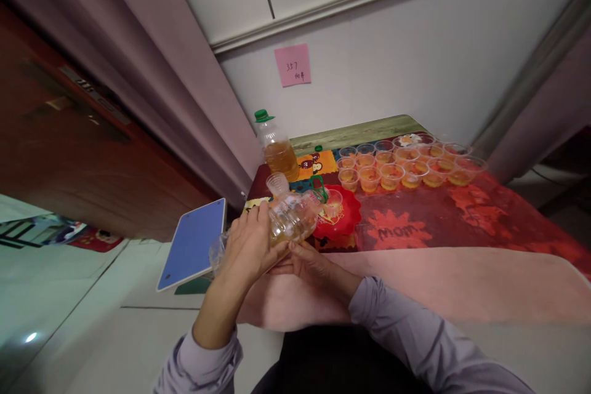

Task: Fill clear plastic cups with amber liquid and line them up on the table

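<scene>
A clear plastic bottle (290,218) lies tilted between my hands, its mouth pointing right over a small clear cup (333,202). That cup stands on a red scalloped plate (353,212). My left hand (249,240) is wrapped over the bottle's body and rear. Under the bottle's lower side, my right hand (309,261) grips it with curled fingers. A little yellowish liquid shows inside the bottle. The green handle ring (318,188) is by its neck.
Behind stands a larger bottle (281,157) of amber liquid with a green cap. Stacked clear cups (277,184) sit before it. Several cups of yellowish liquid (391,176) stand in rows at the right. A blue board (194,243) is at the left.
</scene>
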A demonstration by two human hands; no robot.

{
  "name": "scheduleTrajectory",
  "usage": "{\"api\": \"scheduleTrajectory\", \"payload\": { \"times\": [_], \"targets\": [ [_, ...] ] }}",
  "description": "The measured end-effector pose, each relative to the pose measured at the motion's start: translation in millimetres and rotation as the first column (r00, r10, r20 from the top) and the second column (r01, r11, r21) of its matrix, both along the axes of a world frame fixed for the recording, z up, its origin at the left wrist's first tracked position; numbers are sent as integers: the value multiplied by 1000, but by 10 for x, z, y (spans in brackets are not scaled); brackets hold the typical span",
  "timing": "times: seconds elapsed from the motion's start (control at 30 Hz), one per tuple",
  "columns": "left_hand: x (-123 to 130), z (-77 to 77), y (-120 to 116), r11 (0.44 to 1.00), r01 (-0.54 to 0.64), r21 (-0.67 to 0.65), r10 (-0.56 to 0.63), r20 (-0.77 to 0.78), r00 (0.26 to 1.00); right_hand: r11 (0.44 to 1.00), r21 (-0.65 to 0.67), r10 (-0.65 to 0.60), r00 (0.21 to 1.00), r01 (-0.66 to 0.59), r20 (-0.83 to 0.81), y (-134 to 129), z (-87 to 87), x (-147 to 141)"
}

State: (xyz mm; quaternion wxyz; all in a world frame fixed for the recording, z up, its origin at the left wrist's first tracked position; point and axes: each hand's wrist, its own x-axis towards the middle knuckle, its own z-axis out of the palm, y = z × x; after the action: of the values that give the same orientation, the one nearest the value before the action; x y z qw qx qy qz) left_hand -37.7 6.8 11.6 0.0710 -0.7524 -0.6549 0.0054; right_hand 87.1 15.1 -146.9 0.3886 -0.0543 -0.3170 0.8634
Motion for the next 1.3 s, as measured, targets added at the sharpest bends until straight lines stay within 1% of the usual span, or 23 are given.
{"api": "scheduleTrajectory", "payload": {
  "times": [0.17,0.33,0.53,0.63,0.77,1.3],
  "targets": [
    [13,12,-13,1000,7,9,-7,-8,1000,1000,11,11,1000,-11,-20,13,-49,-20],
    [19,15,-14,1000,11,13,-11,3,1000,1000,21,5,1000,-4,-30,3,-30,-3],
    [135,121,-24,995,-68,-78,65,-40,997,1000,3,-3,999,3,-54,0,-42,-5],
    [189,178,-49,991,-87,-97,82,-57,995,1000,-13,3,997,-4,-71,2,-70,-18],
    [225,217,-56,987,-109,-116,102,-71,992,1000,-22,9,996,-11,-84,3,-83,-21],
    [232,215,-40,987,-107,-120,99,-72,992,1000,-15,21,996,-23,-92,22,-108,-40]
  ]
}}
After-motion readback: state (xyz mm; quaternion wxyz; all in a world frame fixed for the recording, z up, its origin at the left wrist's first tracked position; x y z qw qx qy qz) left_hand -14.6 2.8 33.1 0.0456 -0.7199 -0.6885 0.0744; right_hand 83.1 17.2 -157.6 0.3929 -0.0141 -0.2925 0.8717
